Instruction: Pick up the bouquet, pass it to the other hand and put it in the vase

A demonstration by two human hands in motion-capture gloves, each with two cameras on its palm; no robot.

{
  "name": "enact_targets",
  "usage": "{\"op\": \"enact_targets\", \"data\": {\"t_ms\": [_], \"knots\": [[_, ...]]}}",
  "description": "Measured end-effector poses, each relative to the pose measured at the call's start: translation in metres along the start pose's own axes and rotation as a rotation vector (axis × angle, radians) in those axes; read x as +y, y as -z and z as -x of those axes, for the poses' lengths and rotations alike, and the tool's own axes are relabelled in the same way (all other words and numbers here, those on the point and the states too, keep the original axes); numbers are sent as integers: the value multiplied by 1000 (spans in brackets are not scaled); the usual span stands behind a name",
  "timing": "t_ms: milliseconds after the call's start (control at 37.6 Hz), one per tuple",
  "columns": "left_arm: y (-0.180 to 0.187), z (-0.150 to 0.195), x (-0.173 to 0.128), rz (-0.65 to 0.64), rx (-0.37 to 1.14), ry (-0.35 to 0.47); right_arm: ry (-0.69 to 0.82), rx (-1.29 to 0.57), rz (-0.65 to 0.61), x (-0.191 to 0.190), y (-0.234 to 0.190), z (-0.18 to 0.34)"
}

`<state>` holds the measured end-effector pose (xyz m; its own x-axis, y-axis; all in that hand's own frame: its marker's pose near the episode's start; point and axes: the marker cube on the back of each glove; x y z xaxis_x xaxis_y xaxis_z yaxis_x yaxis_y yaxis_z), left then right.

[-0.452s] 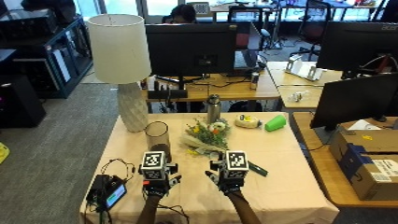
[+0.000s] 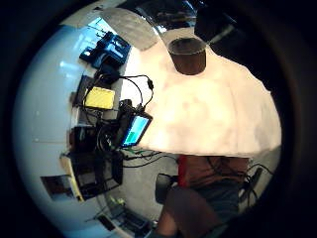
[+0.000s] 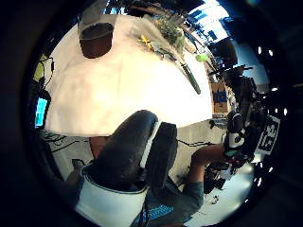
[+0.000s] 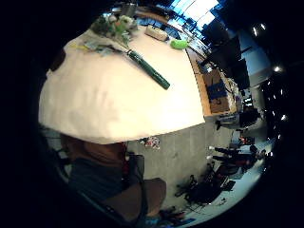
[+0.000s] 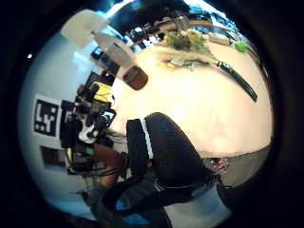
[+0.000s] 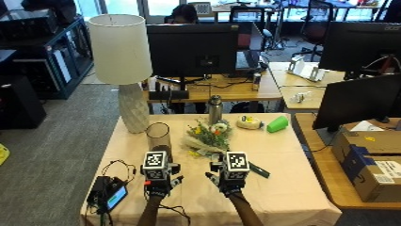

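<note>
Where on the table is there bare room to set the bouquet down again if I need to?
Bare cloth lies right of the bouquet, below the green cup, out to the table edge. The far edge is crowded: lamp, vase, bottle. A device with cables takes the near-left corner.

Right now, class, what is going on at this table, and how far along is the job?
A person sits with both gloved hands raised above the near part of the cloth-covered table, the left hand and the right hand each holding nothing. The bouquet of mixed flowers in a green wrap lies flat on the table ahead of them. The clear glass cylinder vase stands upright and empty to its left. The job has not started.
</note>
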<state>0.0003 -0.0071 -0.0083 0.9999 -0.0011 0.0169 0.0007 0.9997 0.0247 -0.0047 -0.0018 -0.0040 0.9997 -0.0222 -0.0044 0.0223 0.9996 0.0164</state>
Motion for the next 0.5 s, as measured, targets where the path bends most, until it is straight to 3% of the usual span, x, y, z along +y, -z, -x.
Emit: {"op": "enact_targets", "data": {"t_ms": [266,505], "knots": [[0,-2,4,60,22,-4,-3,33,8,-2,5,-8],[1,-5,0,61,49,-23,-58,92,17,-24,12,-63]]}}
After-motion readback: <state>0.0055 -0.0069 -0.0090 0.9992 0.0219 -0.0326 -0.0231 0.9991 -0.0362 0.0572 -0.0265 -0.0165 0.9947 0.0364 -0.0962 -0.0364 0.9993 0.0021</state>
